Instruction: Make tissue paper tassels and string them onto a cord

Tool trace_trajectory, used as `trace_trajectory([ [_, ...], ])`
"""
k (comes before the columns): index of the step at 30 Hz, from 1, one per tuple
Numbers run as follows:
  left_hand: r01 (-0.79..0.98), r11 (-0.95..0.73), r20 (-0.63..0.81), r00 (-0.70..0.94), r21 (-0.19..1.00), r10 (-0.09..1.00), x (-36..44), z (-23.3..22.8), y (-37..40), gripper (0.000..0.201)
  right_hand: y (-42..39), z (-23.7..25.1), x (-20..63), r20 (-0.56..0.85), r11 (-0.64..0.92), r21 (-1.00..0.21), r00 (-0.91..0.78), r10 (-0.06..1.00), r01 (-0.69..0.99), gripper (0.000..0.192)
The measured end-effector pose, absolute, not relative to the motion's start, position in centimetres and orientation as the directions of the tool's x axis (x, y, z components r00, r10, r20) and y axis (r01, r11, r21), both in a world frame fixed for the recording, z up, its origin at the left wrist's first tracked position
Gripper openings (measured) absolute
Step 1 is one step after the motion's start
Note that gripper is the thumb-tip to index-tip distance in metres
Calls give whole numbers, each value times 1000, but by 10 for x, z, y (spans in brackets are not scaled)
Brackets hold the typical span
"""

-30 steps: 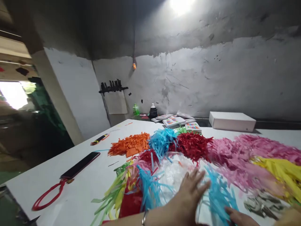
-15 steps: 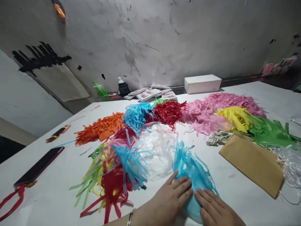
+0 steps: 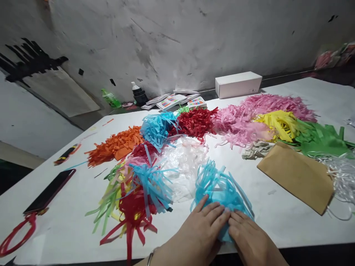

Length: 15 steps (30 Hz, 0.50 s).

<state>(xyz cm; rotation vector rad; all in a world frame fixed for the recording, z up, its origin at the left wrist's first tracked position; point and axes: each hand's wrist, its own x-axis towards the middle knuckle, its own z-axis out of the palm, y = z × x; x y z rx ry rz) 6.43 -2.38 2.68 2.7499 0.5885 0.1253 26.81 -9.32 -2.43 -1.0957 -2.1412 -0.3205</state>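
A light-blue tissue-paper tassel point(image 3: 219, 183) lies at the front of the table, its fringed strips fanned away from me. My left hand point(image 3: 198, 231) rests over its near left part, fingers on top and thumb hidden beneath. Close beside it, my right hand point(image 3: 251, 236) has its fingers bent over the tassel's near end, that thumb also out of sight. Both hands grip the paper, with fingertips almost meeting. Just left of them are a tassel with blue strips point(image 3: 152, 184) and a red one point(image 3: 135, 207). Behind the held tassel lies crumpled clear plastic point(image 3: 181, 166).
Heaps of orange point(image 3: 115, 146), dark red point(image 3: 195, 122), pink point(image 3: 241, 125), yellow point(image 3: 279, 123) and green point(image 3: 324, 138) fringe arc across the table. A brown envelope point(image 3: 296, 177) and white string point(image 3: 344, 181) lie right. A phone point(image 3: 50, 192) lies left; a white box point(image 3: 238, 85) stands behind.
The view has tilted down, showing the table's front edge. My hands have drawn closer together on the blue tassel, and the right fingers are more bent. The tassel's near end looks more bunched.
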Motion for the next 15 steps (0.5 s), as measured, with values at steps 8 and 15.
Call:
trace_trajectory([
  [8,409,-865,130,879,290,460,62,10,-22,41,-91,-18,280,672,231,-235,-14,740,944,25],
  [15,385,-866,179,873,320,455,60,21,-25,33,-95,-30,332,645,-20,-38,40,763,999,34],
])
